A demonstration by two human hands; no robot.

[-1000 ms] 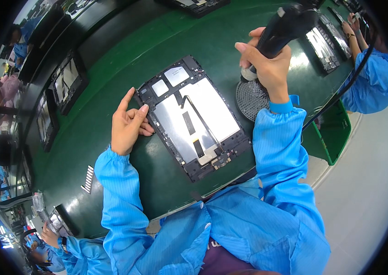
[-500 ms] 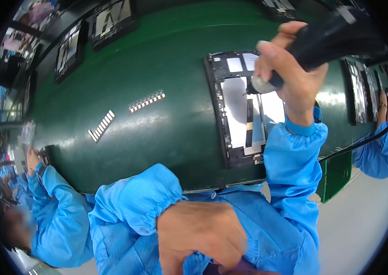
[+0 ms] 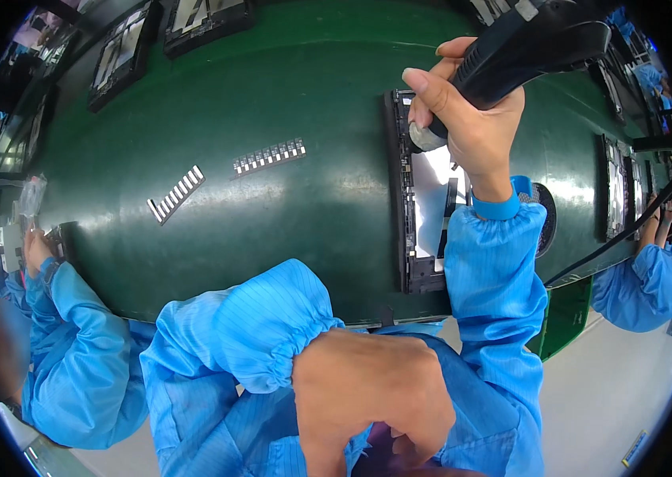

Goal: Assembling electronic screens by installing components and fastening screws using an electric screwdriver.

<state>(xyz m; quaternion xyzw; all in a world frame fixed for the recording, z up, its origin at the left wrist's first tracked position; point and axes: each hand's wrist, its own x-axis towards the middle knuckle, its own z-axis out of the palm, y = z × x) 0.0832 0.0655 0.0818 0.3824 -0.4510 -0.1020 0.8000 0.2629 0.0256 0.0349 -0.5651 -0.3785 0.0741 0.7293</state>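
My right hand [image 3: 479,119] is wrapped round a black handheld tool [image 3: 511,60] with a ridged grip. A rounded grey end [image 3: 429,137] shows beside my fingers, and the exact kind of tool is unclear. Just beneath lies a black-framed panel unit [image 3: 403,199] with a bright, shiny inside, largely covered by my hand and sleeve. My left hand [image 3: 371,389] hangs close to my body beyond the table edge, its back up and its fingers bent downward. The fingertips are partly hidden, and a dark purple thing [image 3: 383,457] shows below them.
On the green table [image 3: 216,254] lie two strips of small pale pieces [image 3: 177,195] [image 3: 270,157]. More framed units [image 3: 121,56] line the far left and the right. A co-worker's sleeve [image 3: 89,366] is at the left, another [image 3: 642,290] at the right. A green bin [image 3: 570,314] stands below the table.
The view has shifted slightly. My right hand and the tool have moved left over the framed unit and now cover more of it. My left hand appears a little further right, still bent.
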